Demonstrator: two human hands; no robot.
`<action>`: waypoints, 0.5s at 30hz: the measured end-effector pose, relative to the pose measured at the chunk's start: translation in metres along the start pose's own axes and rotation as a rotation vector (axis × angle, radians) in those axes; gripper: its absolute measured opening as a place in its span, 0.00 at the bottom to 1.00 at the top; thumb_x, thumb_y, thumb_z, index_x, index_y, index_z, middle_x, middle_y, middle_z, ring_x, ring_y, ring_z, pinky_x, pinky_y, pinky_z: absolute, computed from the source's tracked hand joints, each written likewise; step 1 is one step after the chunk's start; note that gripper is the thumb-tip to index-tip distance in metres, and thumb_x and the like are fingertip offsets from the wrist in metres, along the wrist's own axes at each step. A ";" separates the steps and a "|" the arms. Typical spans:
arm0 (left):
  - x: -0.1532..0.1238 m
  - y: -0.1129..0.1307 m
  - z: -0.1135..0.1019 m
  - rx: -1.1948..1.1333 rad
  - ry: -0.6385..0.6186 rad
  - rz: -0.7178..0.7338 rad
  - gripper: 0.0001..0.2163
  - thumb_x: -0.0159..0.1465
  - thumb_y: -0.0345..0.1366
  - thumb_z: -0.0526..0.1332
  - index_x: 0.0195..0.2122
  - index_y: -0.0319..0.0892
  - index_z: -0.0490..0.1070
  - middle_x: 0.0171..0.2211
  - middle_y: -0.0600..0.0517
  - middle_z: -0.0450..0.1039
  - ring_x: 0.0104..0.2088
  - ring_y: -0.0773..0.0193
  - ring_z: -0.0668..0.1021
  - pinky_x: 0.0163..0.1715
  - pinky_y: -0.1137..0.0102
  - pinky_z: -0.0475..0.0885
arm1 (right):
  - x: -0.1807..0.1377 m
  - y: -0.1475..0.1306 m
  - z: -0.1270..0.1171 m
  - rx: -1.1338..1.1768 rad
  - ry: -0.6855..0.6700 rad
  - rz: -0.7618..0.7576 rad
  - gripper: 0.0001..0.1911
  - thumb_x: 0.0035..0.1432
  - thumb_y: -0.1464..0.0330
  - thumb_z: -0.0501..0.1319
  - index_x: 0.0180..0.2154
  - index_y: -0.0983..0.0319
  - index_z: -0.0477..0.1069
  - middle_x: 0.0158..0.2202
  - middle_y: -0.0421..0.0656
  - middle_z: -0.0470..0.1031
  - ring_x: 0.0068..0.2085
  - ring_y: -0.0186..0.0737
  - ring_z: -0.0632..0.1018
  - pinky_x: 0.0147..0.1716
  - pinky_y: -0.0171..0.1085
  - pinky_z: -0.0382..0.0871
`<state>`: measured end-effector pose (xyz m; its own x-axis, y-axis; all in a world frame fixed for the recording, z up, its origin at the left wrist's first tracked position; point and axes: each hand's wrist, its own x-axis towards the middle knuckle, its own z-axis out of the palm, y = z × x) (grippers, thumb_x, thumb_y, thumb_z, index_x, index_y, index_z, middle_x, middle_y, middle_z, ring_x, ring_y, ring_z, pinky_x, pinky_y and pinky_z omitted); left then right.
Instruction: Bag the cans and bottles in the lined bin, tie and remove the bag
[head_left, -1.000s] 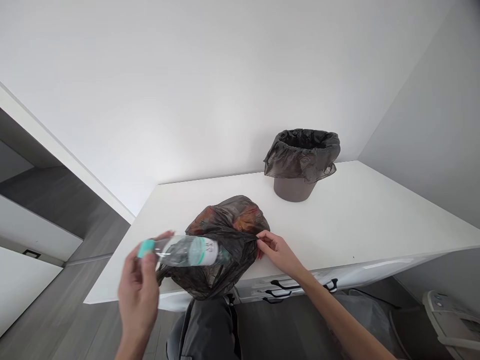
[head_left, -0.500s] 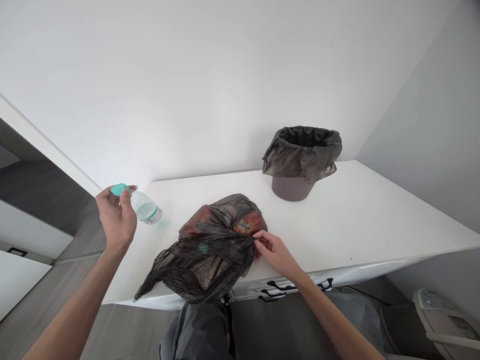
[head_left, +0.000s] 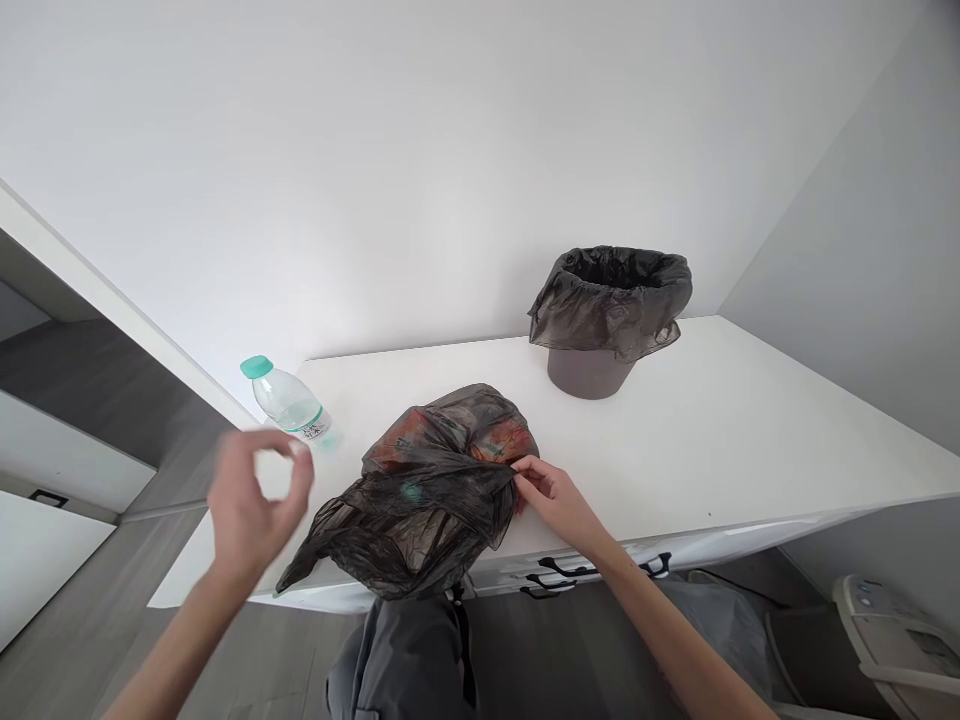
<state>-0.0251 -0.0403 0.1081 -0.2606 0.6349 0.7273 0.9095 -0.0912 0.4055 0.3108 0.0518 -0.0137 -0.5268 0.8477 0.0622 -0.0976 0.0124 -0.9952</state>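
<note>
My right hand (head_left: 559,503) pinches the right edge of a thin black plastic bag (head_left: 442,530) lying on the white cabinet top. Reddish-orange and green items show dimly through the film; their kind I cannot make out. My left hand (head_left: 259,490), blurred by motion, hovers left of the bag with fingers loosely curved and nothing in them. Just beyond it stands a clear plastic bottle (head_left: 292,402) with a turquoise cap and a printed label, some liquid inside.
Farther back on the cabinet top (head_left: 720,430), against the wall, stands a brown bin (head_left: 589,375) lined with a black bag (head_left: 611,315). Black drawer handles (head_left: 559,570) stick out below the front edge. A beige appliance (head_left: 900,640) sits on the floor at right.
My left hand has let go of the bottle cap and come down and to the right, toward the bag. The bottle stays standing; my right hand keeps its pinch on the bag.
</note>
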 end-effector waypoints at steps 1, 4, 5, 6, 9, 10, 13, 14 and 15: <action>-0.017 0.011 -0.002 0.007 -0.084 0.065 0.09 0.67 0.46 0.61 0.38 0.46 0.69 0.33 0.50 0.75 0.37 0.55 0.79 0.41 0.59 0.76 | 0.000 0.000 0.000 0.004 0.001 -0.001 0.15 0.66 0.52 0.60 0.40 0.57 0.74 0.30 0.38 0.76 0.31 0.40 0.77 0.37 0.40 0.73; -0.065 0.036 0.004 -0.031 -0.397 0.272 0.15 0.71 0.44 0.54 0.27 0.48 0.67 0.23 0.52 0.70 0.24 0.61 0.74 0.28 0.65 0.72 | 0.001 0.000 -0.001 0.012 0.011 -0.007 0.16 0.66 0.52 0.60 0.39 0.57 0.74 0.30 0.38 0.76 0.31 0.39 0.77 0.37 0.40 0.73; -0.078 0.041 0.009 -0.004 -0.467 0.301 0.16 0.73 0.43 0.51 0.29 0.48 0.69 0.25 0.51 0.73 0.27 0.60 0.77 0.30 0.65 0.74 | 0.001 0.001 -0.002 0.015 0.019 -0.008 0.16 0.66 0.52 0.60 0.40 0.58 0.74 0.30 0.38 0.75 0.31 0.39 0.76 0.36 0.40 0.73; -0.088 0.044 0.015 0.039 -0.522 0.304 0.16 0.73 0.42 0.50 0.31 0.48 0.71 0.29 0.50 0.77 0.30 0.59 0.79 0.33 0.65 0.75 | 0.002 0.001 -0.002 0.020 0.030 -0.008 0.16 0.66 0.52 0.61 0.39 0.58 0.74 0.30 0.38 0.75 0.31 0.39 0.76 0.36 0.40 0.73; -0.100 0.046 0.030 0.236 -0.615 0.218 0.18 0.75 0.43 0.46 0.40 0.45 0.74 0.39 0.45 0.80 0.39 0.55 0.82 0.40 0.63 0.75 | 0.002 0.001 -0.003 0.038 0.050 -0.005 0.16 0.65 0.51 0.62 0.40 0.58 0.74 0.30 0.39 0.76 0.31 0.39 0.76 0.36 0.40 0.73; -0.099 0.045 0.033 0.313 -0.643 0.178 0.19 0.75 0.43 0.44 0.41 0.43 0.74 0.39 0.44 0.80 0.39 0.54 0.82 0.40 0.62 0.75 | 0.002 0.001 -0.003 0.043 0.050 -0.006 0.16 0.65 0.51 0.62 0.40 0.58 0.74 0.31 0.39 0.76 0.31 0.39 0.76 0.36 0.40 0.73; -0.087 0.050 0.042 0.542 -0.732 0.055 0.24 0.75 0.47 0.43 0.42 0.37 0.75 0.33 0.40 0.80 0.36 0.48 0.83 0.36 0.61 0.74 | 0.002 0.003 -0.003 0.051 0.045 -0.017 0.16 0.65 0.52 0.62 0.40 0.57 0.74 0.31 0.39 0.76 0.32 0.39 0.76 0.36 0.40 0.73; -0.082 0.053 0.045 0.600 -0.751 0.015 0.26 0.75 0.49 0.44 0.43 0.34 0.75 0.30 0.39 0.80 0.35 0.46 0.83 0.34 0.60 0.74 | 0.002 0.003 -0.003 0.052 0.048 -0.022 0.16 0.66 0.52 0.62 0.40 0.57 0.74 0.31 0.39 0.76 0.32 0.39 0.76 0.36 0.40 0.73; -0.077 0.057 0.048 0.641 -0.766 -0.019 0.28 0.74 0.52 0.45 0.44 0.33 0.75 0.29 0.39 0.79 0.34 0.44 0.83 0.33 0.60 0.73 | 0.002 0.004 -0.003 0.052 0.048 -0.026 0.15 0.66 0.52 0.62 0.39 0.57 0.74 0.31 0.39 0.76 0.32 0.39 0.76 0.36 0.40 0.73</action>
<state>0.0624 -0.0580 0.0485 -0.2034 0.9759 0.0789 0.9691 0.2122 -0.1260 0.3119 0.0551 -0.0179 -0.4825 0.8719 0.0834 -0.1553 0.0086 -0.9878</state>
